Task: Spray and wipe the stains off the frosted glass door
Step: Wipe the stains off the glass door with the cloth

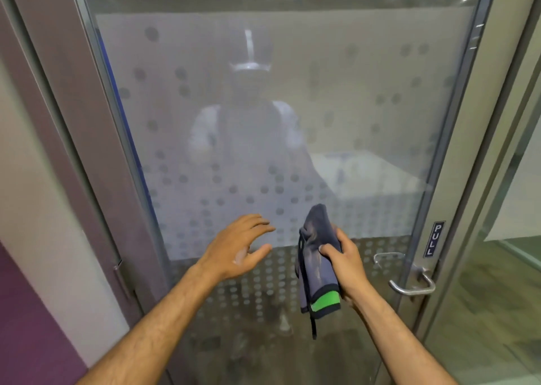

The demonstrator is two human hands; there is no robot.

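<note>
- Fingers [328,250] of the right hand [347,270] curl round a bunched grey microfibre cloth [317,261], thumb across its front; the cloth's green-and-black corner [326,301] hangs below the hand.
- Left hand [237,248] is spread and relaxed, grasping nothing, poised just left of the cloth; whether its fingertips touch the glass cannot be told.
- Frosted glass door [292,121] fills the view directly behind both hands; its dotted frosting runs above and below them, and the lever handle [411,282] and PULL label [434,239] sit to the right of the cloth.
- No spray bottle is visible, so the step in hand is judged to be wiping, or readying the cloth for it.
- Technique, as judgement: refold the cloth into a flat pad so a broad clean face meets the glass, not a loose bundle with a trailing corner.
- Work in overlapping passes from above the cloth's present level downward, pressing evenly.
- Steady the door with the free hand at its frame, not the pane, since bare fingers may leave fresh marks.
</note>
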